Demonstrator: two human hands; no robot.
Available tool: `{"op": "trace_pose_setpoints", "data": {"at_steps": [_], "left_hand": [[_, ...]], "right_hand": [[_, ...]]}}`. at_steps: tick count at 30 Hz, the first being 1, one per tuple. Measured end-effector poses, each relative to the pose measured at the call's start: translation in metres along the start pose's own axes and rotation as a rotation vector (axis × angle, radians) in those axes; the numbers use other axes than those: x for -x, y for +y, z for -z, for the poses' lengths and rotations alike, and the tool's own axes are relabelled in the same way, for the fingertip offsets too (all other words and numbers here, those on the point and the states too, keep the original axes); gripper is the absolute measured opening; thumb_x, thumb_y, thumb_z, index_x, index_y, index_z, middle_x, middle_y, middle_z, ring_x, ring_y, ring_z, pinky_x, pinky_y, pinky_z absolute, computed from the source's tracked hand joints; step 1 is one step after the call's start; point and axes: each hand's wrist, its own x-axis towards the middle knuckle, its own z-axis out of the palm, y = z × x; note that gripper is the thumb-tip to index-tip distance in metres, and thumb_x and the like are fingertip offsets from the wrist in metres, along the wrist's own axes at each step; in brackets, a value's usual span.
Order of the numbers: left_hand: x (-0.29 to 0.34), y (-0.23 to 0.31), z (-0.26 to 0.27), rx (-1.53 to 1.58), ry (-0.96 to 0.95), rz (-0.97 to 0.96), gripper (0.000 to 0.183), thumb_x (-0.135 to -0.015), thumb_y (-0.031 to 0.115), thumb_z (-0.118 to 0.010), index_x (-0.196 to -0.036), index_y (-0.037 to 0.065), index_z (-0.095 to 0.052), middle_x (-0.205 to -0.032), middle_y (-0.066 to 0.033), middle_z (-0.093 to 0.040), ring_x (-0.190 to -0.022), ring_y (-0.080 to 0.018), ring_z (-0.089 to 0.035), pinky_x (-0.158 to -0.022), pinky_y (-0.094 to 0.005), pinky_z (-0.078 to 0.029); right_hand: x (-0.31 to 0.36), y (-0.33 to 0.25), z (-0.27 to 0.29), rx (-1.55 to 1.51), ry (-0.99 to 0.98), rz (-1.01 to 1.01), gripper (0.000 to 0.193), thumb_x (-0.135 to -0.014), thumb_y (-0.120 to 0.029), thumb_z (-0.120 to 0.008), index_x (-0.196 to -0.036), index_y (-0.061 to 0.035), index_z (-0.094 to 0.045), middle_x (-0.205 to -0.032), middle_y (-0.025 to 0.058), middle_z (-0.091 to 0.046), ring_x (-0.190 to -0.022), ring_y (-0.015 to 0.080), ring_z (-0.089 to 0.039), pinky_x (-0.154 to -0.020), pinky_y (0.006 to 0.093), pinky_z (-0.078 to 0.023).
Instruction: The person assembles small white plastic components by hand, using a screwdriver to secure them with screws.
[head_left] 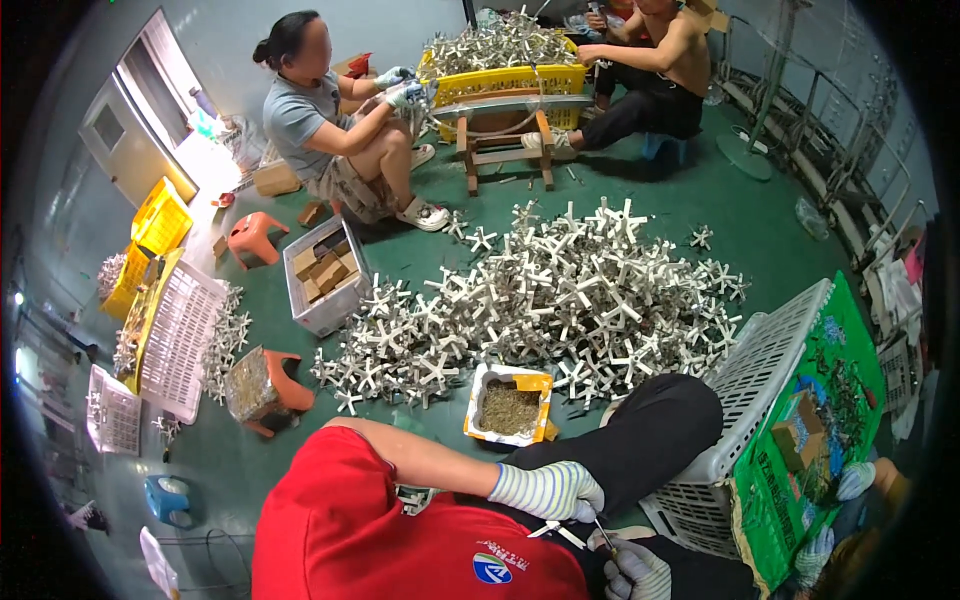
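Left hand (550, 490), in a striped knit glove, is lower centre of the frame, fingers curled and bunched right at a white branched piece (562, 535), which sits over the dark trousers (655, 440). Right hand (638, 572) is just below and to the right, also gloved, fingers folded in round a slim metal tool (602, 532) that points up toward the left hand. It's pretty small down there, so I can't tell whether the tool's tip actually touches the piece.

Big heap of the same white pieces (560, 300) across the middle of the floor, with a white tub (484, 435) of brownish bits at its near edge. A white slatted crate (750, 380) leans lower right, with a green sack (770, 520) against it and somebody else's gloved hands (856, 481) beside that, near the right edge. Up top, two more people sit either side of a heaped yellow crate (510, 85). Orange stool (257, 236) over at left.
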Motion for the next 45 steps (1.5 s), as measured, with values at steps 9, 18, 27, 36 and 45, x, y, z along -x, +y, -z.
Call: {"op": "trace_pose_setpoints", "data": {"at_steps": [9, 18, 27, 36, 45], "left_hand": [[0.001, -0.004, 0.001, 0.119, -0.005, -0.071, 0.027, -0.093, 0.022, -0.074, -0.111, 0.002, -0.075, -0.093, -0.0132, -0.077, -0.086, -0.0224, -0.073, -0.079, -0.0354, -0.057], [-0.002, -0.011, -0.001, 0.081, 0.039, -0.104, 0.026, -0.091, 0.021, -0.075, -0.110, 0.003, -0.075, -0.091, -0.0132, -0.077, -0.082, -0.0235, -0.074, -0.075, -0.0356, -0.057], [-0.003, -0.016, 0.000, 0.006, 0.065, -0.108, 0.025, -0.092, 0.020, -0.074, -0.109, 0.002, -0.075, -0.090, -0.0137, -0.077, -0.084, -0.0242, -0.074, -0.076, -0.0355, -0.057], [-0.002, -0.015, -0.002, 0.183, -0.048, -0.007, 0.030, -0.096, 0.023, -0.072, -0.117, 0.002, -0.073, -0.098, -0.0138, -0.077, -0.091, -0.0227, -0.074, -0.081, -0.0341, -0.057], [-0.006, -0.012, 0.000, 0.119, -0.016, -0.057, 0.028, -0.095, 0.023, -0.072, -0.113, 0.002, -0.074, -0.092, -0.0135, -0.076, -0.085, -0.0218, -0.074, -0.077, -0.0338, -0.057]], "right_hand": [[0.011, 0.017, 0.001, 1.004, 0.229, 0.795, 0.038, -0.092, -0.012, -0.072, -0.129, -0.0077, -0.068, -0.112, 0.0164, -0.069, -0.095, 0.0315, -0.069, -0.083, 0.0397, -0.056], [0.000, 0.035, 0.005, 1.375, 0.277, 0.776, 0.036, -0.094, -0.017, -0.072, -0.129, -0.0094, -0.069, -0.095, 0.0124, -0.072, -0.075, 0.0274, -0.067, -0.067, 0.0368, -0.054], [-0.007, 0.014, 0.000, 0.276, 0.029, 0.319, 0.036, -0.102, -0.023, -0.064, -0.128, 0.0003, -0.067, -0.071, -0.0055, -0.053, -0.056, 0.0041, -0.044, -0.049, 0.0220, -0.034], [-0.004, 0.036, 0.007, 0.365, 0.085, 0.421, 0.035, -0.098, -0.014, -0.067, -0.131, -0.0013, -0.067, -0.084, -0.0014, -0.065, -0.061, 0.0074, -0.053, -0.054, 0.0219, -0.042], [0.009, 0.028, 0.002, 1.395, 0.294, 0.657, 0.029, -0.097, -0.014, -0.064, -0.125, -0.0075, -0.070, -0.097, 0.0143, -0.073, -0.083, 0.0270, -0.071, -0.074, 0.0361, -0.056]]}}
